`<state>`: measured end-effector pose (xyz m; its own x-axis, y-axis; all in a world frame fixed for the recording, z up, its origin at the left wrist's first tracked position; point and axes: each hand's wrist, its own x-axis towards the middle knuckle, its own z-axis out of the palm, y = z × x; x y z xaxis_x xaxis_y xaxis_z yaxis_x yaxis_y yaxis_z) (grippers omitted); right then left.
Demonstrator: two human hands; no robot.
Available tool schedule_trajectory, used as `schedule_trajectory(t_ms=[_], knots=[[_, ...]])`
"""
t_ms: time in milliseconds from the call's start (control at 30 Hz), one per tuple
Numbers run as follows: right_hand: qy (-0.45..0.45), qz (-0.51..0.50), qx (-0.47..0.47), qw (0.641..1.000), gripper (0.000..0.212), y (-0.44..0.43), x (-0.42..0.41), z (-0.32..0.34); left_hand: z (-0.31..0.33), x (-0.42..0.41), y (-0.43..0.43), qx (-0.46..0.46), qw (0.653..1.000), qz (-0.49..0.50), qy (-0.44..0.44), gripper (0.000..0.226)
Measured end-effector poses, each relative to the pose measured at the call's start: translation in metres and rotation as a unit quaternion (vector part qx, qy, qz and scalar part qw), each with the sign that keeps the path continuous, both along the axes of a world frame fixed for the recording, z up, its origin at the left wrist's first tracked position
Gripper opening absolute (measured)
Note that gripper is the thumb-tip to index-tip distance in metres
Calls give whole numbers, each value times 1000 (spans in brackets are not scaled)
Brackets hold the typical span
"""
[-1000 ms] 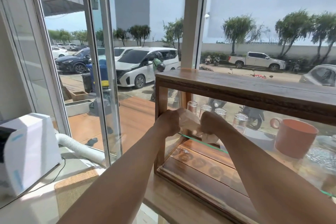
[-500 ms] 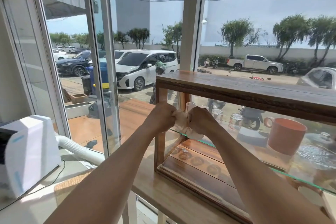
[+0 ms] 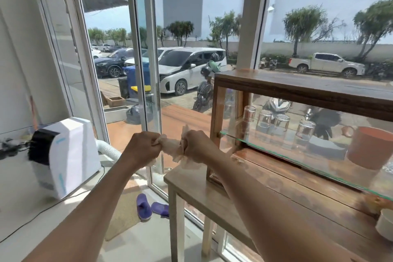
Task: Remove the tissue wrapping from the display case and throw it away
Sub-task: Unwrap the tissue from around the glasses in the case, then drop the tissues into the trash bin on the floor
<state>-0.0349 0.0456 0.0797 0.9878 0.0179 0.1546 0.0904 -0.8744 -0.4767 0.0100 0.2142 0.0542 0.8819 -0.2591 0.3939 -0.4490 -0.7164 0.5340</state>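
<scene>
A wad of white tissue wrapping (image 3: pixel 171 147) is stretched between my two fists, just left of the display case. My left hand (image 3: pixel 143 147) is shut on its left end and my right hand (image 3: pixel 196 144) is shut on its right end; loose folds hang below the right fist. The wooden display case (image 3: pixel 297 87) with glass panels stands on a wooden table (image 3: pixel 191 183) to the right. It holds upturned glasses (image 3: pixel 281 122) on a glass shelf and a pink mug (image 3: pixel 371 147).
A white machine (image 3: pixel 66 155) with a ribbed hose sits on the counter at left. Purple slippers (image 3: pixel 152 208) lie on the floor by the glass door (image 3: pixel 146 49). A white bowl (image 3: pixel 386 224) sits at the far right table edge.
Both hands have drawn back out of the case and to the left, carrying the tissue with them. The view has swung left, showing the floor and slippers.
</scene>
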Motion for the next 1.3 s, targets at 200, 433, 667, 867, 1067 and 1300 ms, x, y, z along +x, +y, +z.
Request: schedule_trajectory(t_ms=[200, 433, 667, 867, 1067, 1300], knots=[[49, 63, -21, 997, 24, 62, 18, -52, -42, -4, 61, -7, 996, 72, 55, 14], [121, 133, -69, 981, 26, 108, 56, -142, -125, -8, 98, -20, 976, 149, 156, 11], [261, 178, -81, 945, 25, 129, 87, -274, -246, -11, 107, -20, 925, 215, 312, 35], [352, 197, -109, 908, 21, 122, 102, -407, -373, -17, 107, -47, 860, 291, 415, 24], [398, 153, -99, 899, 13, 119, 107, -543, -520, -22, 96, -75, 795, 356, 485, 17], [430, 124, -101, 889, 18, 121, 113, -677, -654, -25, 85, -97, 756, 353, 542, 15]])
